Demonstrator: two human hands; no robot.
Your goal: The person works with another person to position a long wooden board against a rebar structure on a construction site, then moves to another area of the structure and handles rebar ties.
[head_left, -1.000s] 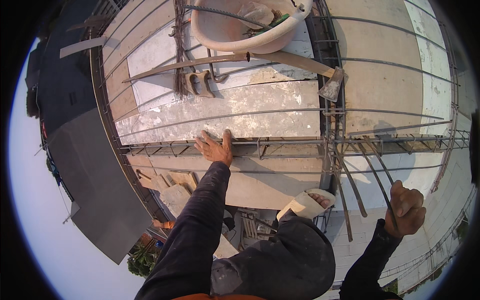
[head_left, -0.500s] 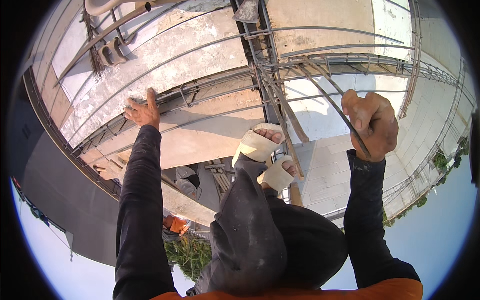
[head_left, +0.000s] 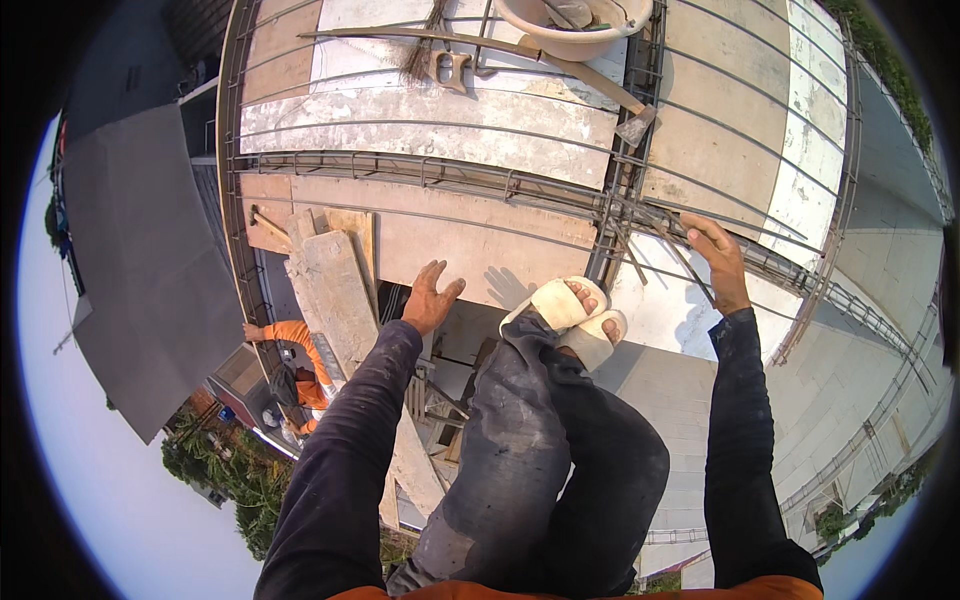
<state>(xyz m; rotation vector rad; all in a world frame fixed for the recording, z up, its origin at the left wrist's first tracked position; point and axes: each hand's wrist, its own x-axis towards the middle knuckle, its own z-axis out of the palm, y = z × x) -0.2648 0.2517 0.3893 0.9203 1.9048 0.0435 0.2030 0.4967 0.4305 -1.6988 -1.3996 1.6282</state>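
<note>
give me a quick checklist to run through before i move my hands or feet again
1. Left hand free: ok, open with nothing in it.
2. Right hand off the steel bar: cannot tell, they overlap in this view.
3. Toes covered: not ok, they show bare in the pale sandals.
4. Opening below the left hand covered: not ok, the level beneath shows through.
5. Hatchet away from both hands: ok, it lies up by the tub.
</note>
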